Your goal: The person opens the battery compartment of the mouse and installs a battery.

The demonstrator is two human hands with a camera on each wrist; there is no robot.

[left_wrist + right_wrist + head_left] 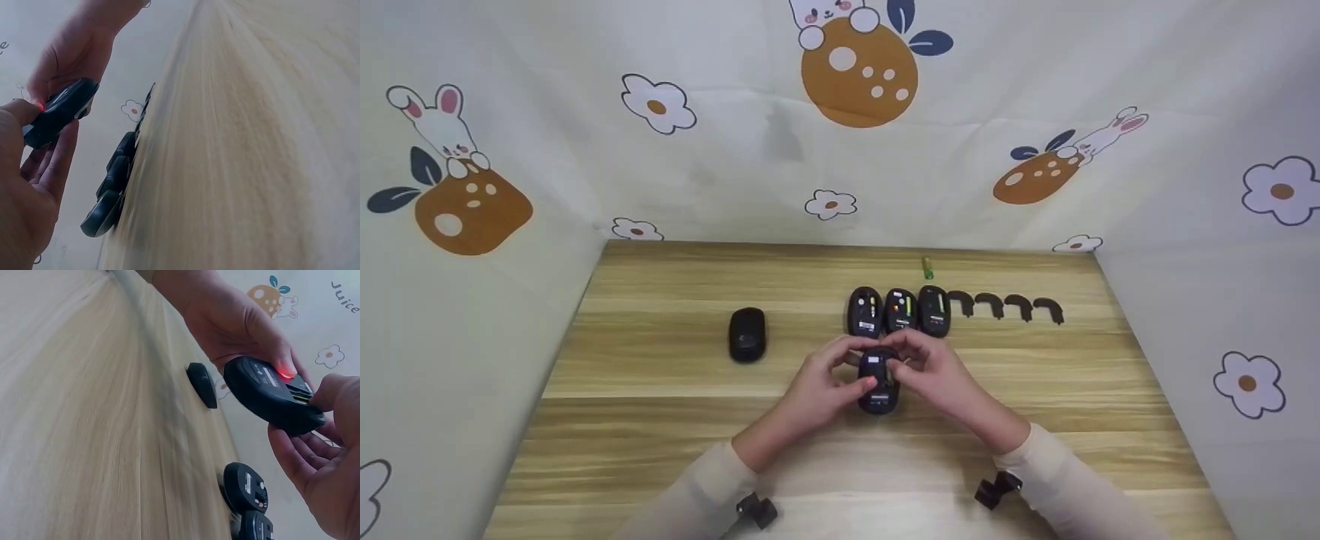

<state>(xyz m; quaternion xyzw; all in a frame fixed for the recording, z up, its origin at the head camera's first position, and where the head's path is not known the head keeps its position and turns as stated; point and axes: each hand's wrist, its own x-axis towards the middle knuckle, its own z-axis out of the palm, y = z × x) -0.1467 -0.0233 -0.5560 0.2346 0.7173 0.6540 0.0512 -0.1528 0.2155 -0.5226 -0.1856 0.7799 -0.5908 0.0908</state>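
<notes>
A black computer mouse (877, 403) is held underside up between both hands, over the table. My left hand (826, 379) grips it from the left, its thumb on the underside, where a red glow lights the thumb tip. From the other side my right hand (936, 373) holds the far end, fingers beneath and thumb at the uncovered battery slot. In the right wrist view a yellow-green battery (301, 397) shows inside that slot, beside the right thumb. The left wrist view catches the same mouse (62, 112) edge-on.
Behind the hands, three mice (934, 311) lie underside up in a row. Several black battery covers (990, 304) line up to their right. One green battery (928, 268) lies farther back. Another mouse (747, 334) sits at left, top up. Patterned cloth (735, 172) walls the table.
</notes>
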